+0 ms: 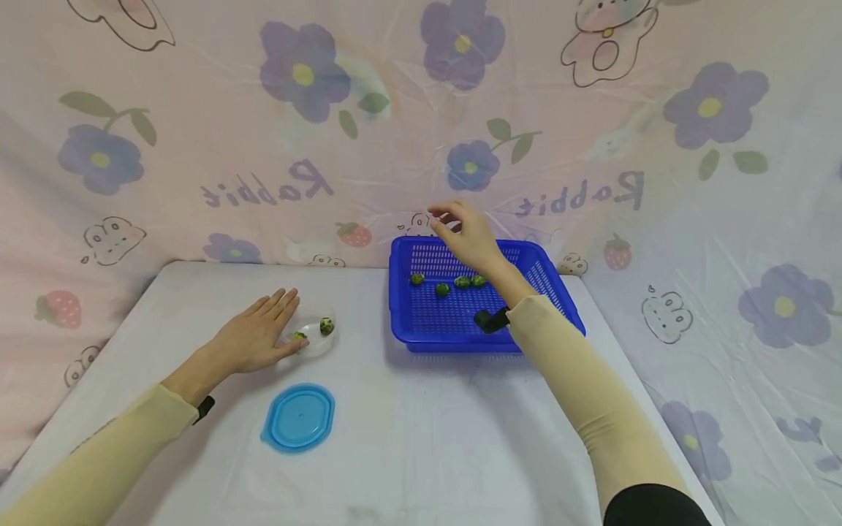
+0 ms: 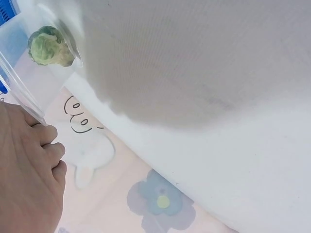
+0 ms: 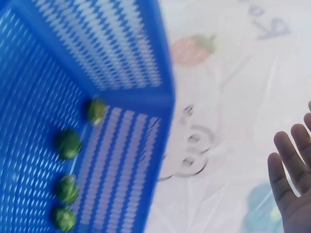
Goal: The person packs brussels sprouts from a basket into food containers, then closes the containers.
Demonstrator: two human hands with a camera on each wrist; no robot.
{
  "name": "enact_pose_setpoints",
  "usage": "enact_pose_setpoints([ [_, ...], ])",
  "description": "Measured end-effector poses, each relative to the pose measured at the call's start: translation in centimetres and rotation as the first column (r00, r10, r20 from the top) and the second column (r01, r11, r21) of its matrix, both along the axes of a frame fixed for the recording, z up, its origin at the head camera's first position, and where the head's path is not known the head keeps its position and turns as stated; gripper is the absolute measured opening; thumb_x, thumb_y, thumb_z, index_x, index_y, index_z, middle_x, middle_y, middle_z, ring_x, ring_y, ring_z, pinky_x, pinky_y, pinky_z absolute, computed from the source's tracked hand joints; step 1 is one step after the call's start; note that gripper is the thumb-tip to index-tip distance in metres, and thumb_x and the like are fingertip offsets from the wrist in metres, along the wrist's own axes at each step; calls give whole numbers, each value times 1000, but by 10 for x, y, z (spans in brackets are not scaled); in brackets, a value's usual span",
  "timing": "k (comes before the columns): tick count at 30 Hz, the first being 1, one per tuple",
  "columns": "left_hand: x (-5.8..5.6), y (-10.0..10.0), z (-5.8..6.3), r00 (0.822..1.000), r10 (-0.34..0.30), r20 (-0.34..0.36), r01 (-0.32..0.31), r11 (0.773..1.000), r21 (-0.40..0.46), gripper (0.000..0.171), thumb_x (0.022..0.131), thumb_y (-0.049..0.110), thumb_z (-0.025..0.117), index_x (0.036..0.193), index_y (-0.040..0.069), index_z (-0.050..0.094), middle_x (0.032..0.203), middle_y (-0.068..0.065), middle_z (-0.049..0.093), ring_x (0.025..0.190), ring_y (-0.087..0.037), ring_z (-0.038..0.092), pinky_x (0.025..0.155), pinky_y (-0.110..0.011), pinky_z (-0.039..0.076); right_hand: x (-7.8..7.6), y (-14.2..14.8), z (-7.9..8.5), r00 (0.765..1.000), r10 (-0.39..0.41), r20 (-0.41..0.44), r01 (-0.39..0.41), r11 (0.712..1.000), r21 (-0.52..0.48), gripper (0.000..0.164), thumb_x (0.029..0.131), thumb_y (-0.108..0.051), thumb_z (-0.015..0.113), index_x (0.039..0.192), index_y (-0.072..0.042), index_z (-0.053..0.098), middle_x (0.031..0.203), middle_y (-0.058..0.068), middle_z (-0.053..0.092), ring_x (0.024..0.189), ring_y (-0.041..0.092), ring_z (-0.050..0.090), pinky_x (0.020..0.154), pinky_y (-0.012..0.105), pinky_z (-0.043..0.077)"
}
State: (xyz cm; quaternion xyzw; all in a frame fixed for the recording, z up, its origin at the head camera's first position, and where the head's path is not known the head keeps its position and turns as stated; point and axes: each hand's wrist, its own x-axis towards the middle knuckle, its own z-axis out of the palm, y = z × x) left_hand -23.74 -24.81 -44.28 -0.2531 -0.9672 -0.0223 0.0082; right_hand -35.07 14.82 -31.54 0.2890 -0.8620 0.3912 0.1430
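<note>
My left hand (image 1: 253,337) lies along the near left side of a small clear plastic container (image 1: 321,348), its fingers straight in the head view. Two Brussels sprouts show in the container: one Brussels sprout (image 1: 326,326) in plain sight, the other partly hidden by the thumb. In the left wrist view, a single Brussels sprout (image 2: 50,46) shows through the clear wall. Above the far side of a blue plastic basket (image 1: 434,325), my right hand (image 1: 468,237) is raised with loosely bent fingers and nothing in them. Several Brussels sprouts (image 3: 68,143) lie on the basket floor.
A light blue lid (image 1: 301,418) lies flat on the white table (image 1: 368,453), nearer than the container. Behind the table hangs a patterned curtain (image 1: 388,146), close to the basket's far rim.
</note>
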Motion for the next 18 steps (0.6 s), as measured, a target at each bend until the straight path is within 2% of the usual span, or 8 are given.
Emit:
enact_pose_setpoints([
  [3,-1,0,0,1000,4,4,-4,1000,1,91,105,60,47,159,-11,28,168,-27,22,155,-46,21,127,-57,19,-11,11,-7,1000,-12,18,11,999,35,30,104,-12,63,129,2,69,126,18,65,112,32,66,92,46,58],
  [7,-1,1,0,1000,6,7,-6,1000,-5,92,105,60,47,159,-11,27,168,-27,22,156,-45,21,127,-57,19,-25,24,-24,999,-10,33,5,990,142,29,103,-10,64,128,4,69,126,21,67,109,36,67,94,49,57],
  [13,-1,1,0,1000,4,11,-4,1000,-5,92,105,60,47,159,-11,27,168,-27,22,156,-45,20,127,-57,19,-38,39,-51,990,-25,140,-22,945,327,31,104,-11,62,132,3,67,126,20,64,111,35,64,96,49,55],
  [18,-1,1,0,1000,8,9,-7,1000,-9,91,105,60,47,159,-11,27,168,-27,22,156,-45,20,127,-57,19,-46,46,-70,977,-42,209,-51,907,418,32,103,-11,63,132,3,66,124,20,63,111,35,62,96,49,54],
])
